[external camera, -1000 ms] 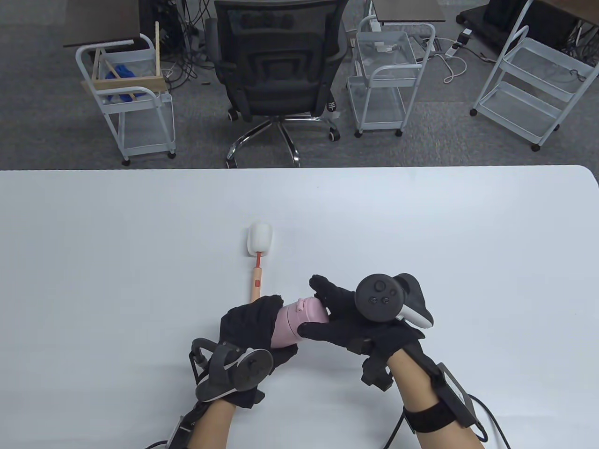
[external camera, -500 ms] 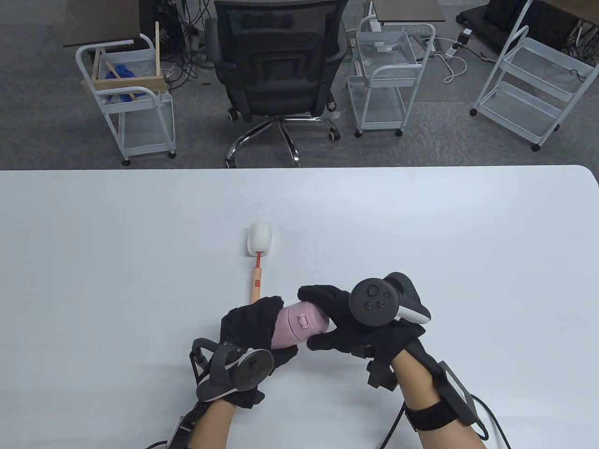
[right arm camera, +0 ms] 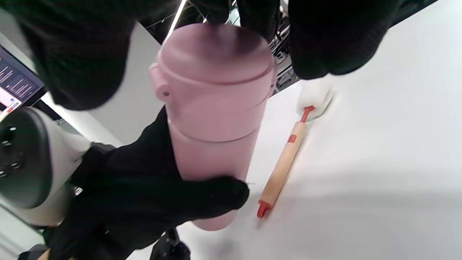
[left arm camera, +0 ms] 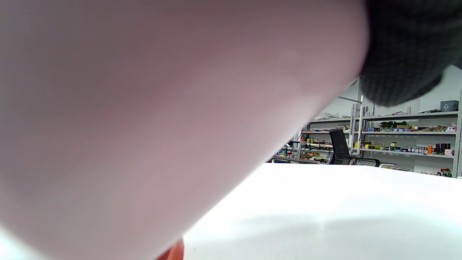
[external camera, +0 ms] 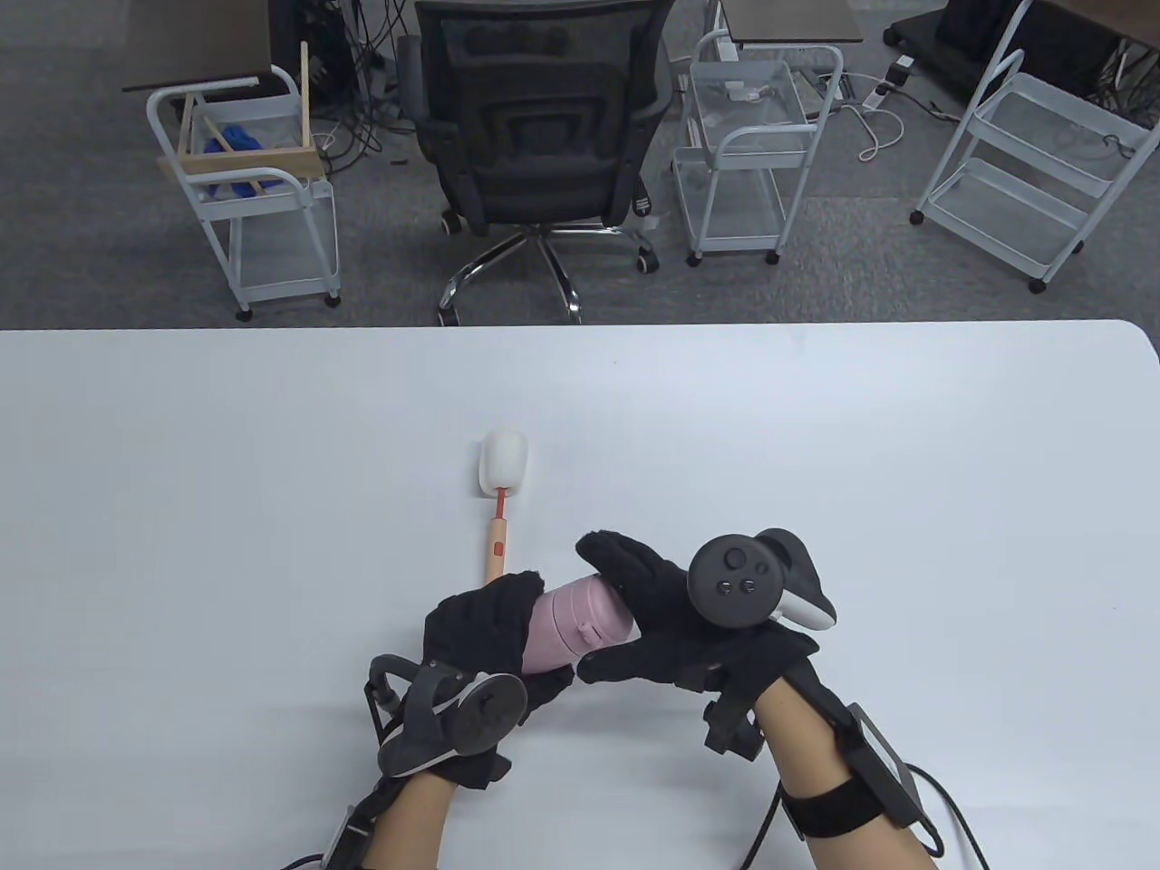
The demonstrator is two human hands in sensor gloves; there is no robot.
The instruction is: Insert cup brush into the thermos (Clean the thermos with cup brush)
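Observation:
A pink thermos [external camera: 569,627] lies tilted between both hands above the white table [external camera: 906,453], its pink lid [right arm camera: 216,61] on. My left hand [external camera: 485,634] grips its body; the body fills the left wrist view [left arm camera: 144,108]. My right hand [external camera: 648,616] grips the lid end, fingers [right arm camera: 325,39] around the lid. The cup brush [external camera: 498,503], with a white sponge head and a wooden handle with red ends, lies on the table just beyond the thermos, untouched; it also shows in the right wrist view [right arm camera: 285,162].
A black office chair [external camera: 539,136] and white wire carts [external camera: 263,181] stand on the floor beyond the table's far edge. Shelving with clutter shows far off in the left wrist view [left arm camera: 397,137].
My right hand has turned back and forth on the lid end, and the lid's clasp has rotated with it. My left hand and the brush have stayed put.

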